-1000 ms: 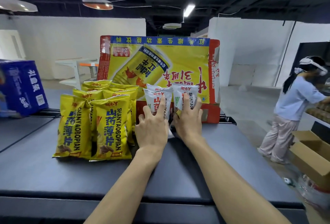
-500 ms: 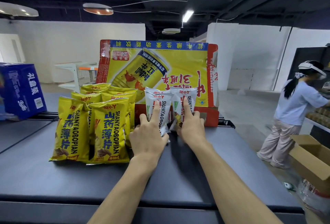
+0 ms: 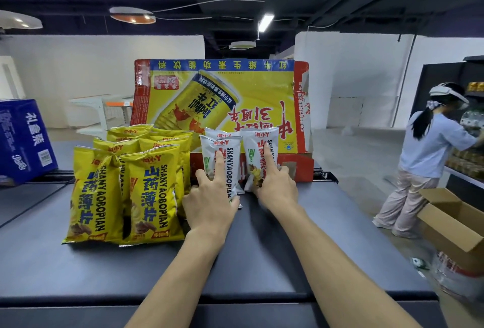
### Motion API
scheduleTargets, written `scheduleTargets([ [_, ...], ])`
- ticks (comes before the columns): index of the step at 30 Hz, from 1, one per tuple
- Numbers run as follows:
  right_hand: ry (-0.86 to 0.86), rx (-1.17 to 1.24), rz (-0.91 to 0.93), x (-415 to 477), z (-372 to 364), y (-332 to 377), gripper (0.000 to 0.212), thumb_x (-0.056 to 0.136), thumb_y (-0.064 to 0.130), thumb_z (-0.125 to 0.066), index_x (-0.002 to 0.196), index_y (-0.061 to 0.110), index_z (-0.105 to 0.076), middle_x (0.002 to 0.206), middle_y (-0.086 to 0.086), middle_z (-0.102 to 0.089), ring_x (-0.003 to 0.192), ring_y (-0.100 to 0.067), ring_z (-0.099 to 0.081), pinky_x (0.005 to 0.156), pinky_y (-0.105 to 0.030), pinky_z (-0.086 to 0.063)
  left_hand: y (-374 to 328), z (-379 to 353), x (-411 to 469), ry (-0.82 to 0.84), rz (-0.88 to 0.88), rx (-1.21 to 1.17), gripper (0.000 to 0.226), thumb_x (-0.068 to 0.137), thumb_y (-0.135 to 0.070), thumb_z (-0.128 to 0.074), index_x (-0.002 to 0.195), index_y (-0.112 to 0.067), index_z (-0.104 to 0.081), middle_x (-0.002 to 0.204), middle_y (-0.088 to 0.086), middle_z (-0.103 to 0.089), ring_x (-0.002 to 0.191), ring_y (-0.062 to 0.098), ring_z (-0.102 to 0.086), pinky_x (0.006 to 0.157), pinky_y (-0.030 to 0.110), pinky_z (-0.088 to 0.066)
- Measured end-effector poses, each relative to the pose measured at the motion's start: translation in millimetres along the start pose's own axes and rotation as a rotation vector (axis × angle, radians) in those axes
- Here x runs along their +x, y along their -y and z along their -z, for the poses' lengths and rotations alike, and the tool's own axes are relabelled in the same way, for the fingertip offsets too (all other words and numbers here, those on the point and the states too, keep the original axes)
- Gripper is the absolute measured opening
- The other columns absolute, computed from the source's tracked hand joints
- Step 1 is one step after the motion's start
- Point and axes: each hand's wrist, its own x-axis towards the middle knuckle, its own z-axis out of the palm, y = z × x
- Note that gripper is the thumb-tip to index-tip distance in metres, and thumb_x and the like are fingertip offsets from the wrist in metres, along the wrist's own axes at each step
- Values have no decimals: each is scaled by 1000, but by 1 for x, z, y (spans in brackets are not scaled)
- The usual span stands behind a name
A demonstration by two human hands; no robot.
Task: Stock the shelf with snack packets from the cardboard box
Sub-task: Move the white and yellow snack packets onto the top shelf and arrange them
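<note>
Your left hand presses fingers spread, grip open, on the left white packet. Your right hand, also open, rests its forefinger on the right white packet. Both packets stand on the dark shelf, beside the yellow packets, against the yellow carton.

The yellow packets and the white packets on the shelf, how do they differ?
The yellow packets look bigger than the white packets. Yellow ones stand untouched in stacked rows; the white ones have the left hand and right hand against them. Both carry SHANYAOBOPIAN lettering and stand upright.
</note>
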Motion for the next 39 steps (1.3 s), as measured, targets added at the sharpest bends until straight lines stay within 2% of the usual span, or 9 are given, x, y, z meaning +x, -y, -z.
scheduleTargets([
  [4, -30, 53, 4, -8, 3, 4, 89, 91, 34, -62, 151, 49, 3, 123, -10, -37, 100, -35, -56, 87, -43, -48, 1, 5, -1, 29, -10, -46, 102, 80, -60, -63, 154, -31, 1, 115, 6, -43, 84, 24, -65, 64, 32, -52],
  [8, -77, 103, 8, -27, 12, 9, 90, 85, 33, -69, 152, 41, -10, 130, -10, -31, 107, -36, -53, 88, -44, -50, 3, 16, -13, 164, -20, -222, 101, 82, -52, -65, 152, -34, 5, 123, 12, -31, 90, 32, -60, 68, 37, -51],
  [12, -95, 15, -1, -52, 25, 10, 89, 80, 31, -76, 149, 33, -19, 139, -10, -28, 116, -35, -47, 92, -43, -48, 9, 35, -31, 179, -119, -202, 86, 83, -42, -63, 151, -31, -11, 136, 16, -25, 107, 36, -50, 79, 40, -51],
  [14, -90, -28, -9, -66, 33, 11, 79, 81, 31, -75, 145, 28, -28, 139, -11, -33, 117, -34, -48, 93, -42, -47, 13, 49, -35, 172, -163, -168, 76, 84, -40, -63, 147, -28, -22, 138, 15, -28, 114, 35, -45, 82, 39, -50],
  [18, -43, -118, 8, -88, 49, 13, 57, 83, 36, -72, 128, 19, -42, 121, -10, -50, 111, -32, -53, 89, -39, -47, 19, 75, -38, 148, -238, -148, 56, 84, -36, -60, 134, -23, -39, 129, 10, -42, 112, 31, -51, 79, 39, -49],
  [22, -59, -167, 43, -114, 71, 13, 55, 79, 44, -74, 122, 17, -51, 115, -9, -59, 108, -29, -56, 89, -38, -49, 11, 91, -51, 97, -393, -129, 49, 86, -36, -62, 128, -20, -43, 124, 7, -49, 108, 30, -58, 71, 36, -47],
  [27, -57, -222, 11, -163, 97, -4, 58, 79, 42, -75, 125, 14, -52, 118, -8, -62, 111, -27, -57, 91, -41, -50, -7, 98, -81, 75, -575, -178, 41, 86, -28, -66, 122, -18, -47, 117, 6, -55, 99, 30, -63, 65, 35, -36],
  [32, -76, -295, -89, -198, 137, -25, 62, 82, 43, -73, 133, 18, -49, 124, -6, -62, 115, -25, -57, 94, -38, -48, -28, 115, -101, 76, -705, -192, 39, 89, -40, -62, 117, -15, -51, 110, 7, -61, 98, 31, -64, 67, 35, -38],
  [39, -86, -296, -155, -217, 179, -54, 57, 83, 38, -72, 132, 18, -50, 124, -6, -61, 113, -25, -57, 92, -39, -50, -70, 140, -121, 84, -797, -230, 34, 89, -35, -61, 117, -17, -56, 111, 9, -64, 98, 33, -64, 70, 34, -38],
])
